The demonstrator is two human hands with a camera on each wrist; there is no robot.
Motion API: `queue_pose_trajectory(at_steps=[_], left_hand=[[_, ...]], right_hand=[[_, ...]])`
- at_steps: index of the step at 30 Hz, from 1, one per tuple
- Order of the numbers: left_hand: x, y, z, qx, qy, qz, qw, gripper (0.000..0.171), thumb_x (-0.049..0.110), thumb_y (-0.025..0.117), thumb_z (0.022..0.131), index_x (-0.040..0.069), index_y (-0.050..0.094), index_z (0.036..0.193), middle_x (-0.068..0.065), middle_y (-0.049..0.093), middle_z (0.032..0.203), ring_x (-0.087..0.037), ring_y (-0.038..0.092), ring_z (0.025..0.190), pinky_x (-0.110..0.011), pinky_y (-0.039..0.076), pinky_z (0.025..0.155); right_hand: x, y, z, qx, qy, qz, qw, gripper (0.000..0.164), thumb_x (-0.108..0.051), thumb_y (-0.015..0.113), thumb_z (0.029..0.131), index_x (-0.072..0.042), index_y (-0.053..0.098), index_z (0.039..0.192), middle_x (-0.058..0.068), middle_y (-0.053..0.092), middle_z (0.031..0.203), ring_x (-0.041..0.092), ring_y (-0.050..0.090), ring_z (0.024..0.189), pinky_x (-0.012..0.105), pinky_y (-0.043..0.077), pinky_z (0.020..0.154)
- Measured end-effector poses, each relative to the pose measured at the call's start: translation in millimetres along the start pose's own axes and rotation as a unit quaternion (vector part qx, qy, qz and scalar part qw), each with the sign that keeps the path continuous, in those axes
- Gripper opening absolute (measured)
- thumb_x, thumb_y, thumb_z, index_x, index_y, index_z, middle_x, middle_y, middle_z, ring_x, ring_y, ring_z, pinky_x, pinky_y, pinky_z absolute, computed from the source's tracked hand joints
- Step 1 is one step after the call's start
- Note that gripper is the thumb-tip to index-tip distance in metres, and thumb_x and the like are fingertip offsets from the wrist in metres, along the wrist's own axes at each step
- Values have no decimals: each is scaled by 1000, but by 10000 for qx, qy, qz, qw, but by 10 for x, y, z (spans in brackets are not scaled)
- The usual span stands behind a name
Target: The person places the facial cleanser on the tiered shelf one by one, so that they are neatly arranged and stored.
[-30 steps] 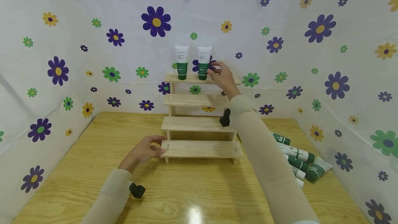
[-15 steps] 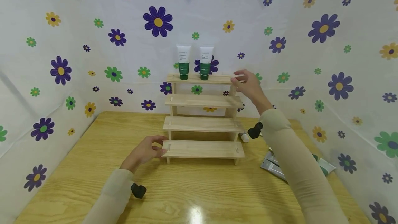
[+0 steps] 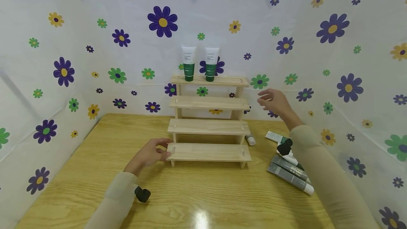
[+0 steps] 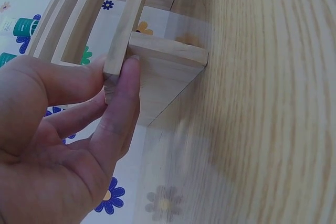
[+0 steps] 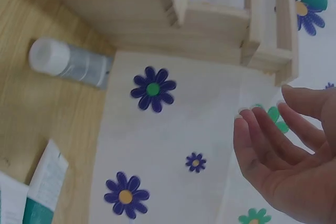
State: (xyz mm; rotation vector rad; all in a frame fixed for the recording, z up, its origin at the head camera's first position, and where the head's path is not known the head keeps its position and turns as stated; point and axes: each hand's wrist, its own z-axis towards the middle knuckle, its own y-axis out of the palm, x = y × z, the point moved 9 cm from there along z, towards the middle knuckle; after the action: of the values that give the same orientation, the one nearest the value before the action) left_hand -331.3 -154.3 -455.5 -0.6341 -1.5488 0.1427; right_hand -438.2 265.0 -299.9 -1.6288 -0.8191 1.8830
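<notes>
A four-step wooden display stand [image 3: 208, 126] stands on the table. Two white-and-green tubes [image 3: 189, 63] are upright on its top step, at the left and the middle. My left hand [image 3: 151, 154] pinches the left end of the lowest step between thumb and fingers, as the left wrist view shows closely. Off the right side of the stand, in mid-air, my right hand [image 3: 276, 102] is empty with its fingers loosely bent. In the right wrist view a grey tube with a white cap [image 5: 71, 62] lies beside the stand's side panel.
To the right, partly behind my right forearm, lies a pile of tubes: grey ones [image 3: 290, 177] in front and a white-and-green one [image 3: 275, 136] behind. White flower-printed cloth [image 3: 127, 63] walls in the back and sides of the wooden table [image 3: 178, 197].
My right hand has come away from the middle tube on the top step and moved right and down, off the stand. The tube stays upright. My left hand keeps its hold.
</notes>
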Motion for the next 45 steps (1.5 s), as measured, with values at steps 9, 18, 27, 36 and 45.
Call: queue_pose_trajectory(at_steps=[9,18,27,36,45], left_hand=[[5,-3,21,-5,9,19,10000,50,1,67,98,-2,52,146,-27,55,133,-18,70,91,-38,64,81],[9,-16,39,0,28,57,10000,50,3,68,98,-1,52,146,-27,56,135,-18,70,92,-36,64,81],[-5,2,35,-26,-60,-88,9999,51,3,68,97,-1,52,146,-26,55,134,-17,69,90,-35,63,82],[-30,-2,16,1,-66,1,10000,51,3,69,97,-2,52,145,-26,55,133,-17,69,89,-36,64,82],[-32,-4,10,-6,-35,-12,10000,51,2,69,97,-2,53,145,-26,56,133,-17,69,90,-36,63,81]], right_hand=[[399,-31,-118,-455,9,-582,9973,40,-16,59,104,8,55,136,36,62,132,46,67,112,47,62,92],[781,-46,-234,-1078,-114,-1242,9863,36,-10,65,98,14,60,125,37,66,123,45,70,103,45,64,79],[1219,29,-372,-1669,-169,-2085,9635,31,-4,71,91,14,67,115,34,71,110,44,70,96,50,62,81],[1431,151,-433,-1937,55,-2632,9451,31,-2,71,87,14,67,114,32,70,107,43,68,96,53,60,81],[1481,170,-435,-1954,244,-2884,9370,39,0,72,85,14,65,122,33,69,115,48,67,105,56,59,89]])
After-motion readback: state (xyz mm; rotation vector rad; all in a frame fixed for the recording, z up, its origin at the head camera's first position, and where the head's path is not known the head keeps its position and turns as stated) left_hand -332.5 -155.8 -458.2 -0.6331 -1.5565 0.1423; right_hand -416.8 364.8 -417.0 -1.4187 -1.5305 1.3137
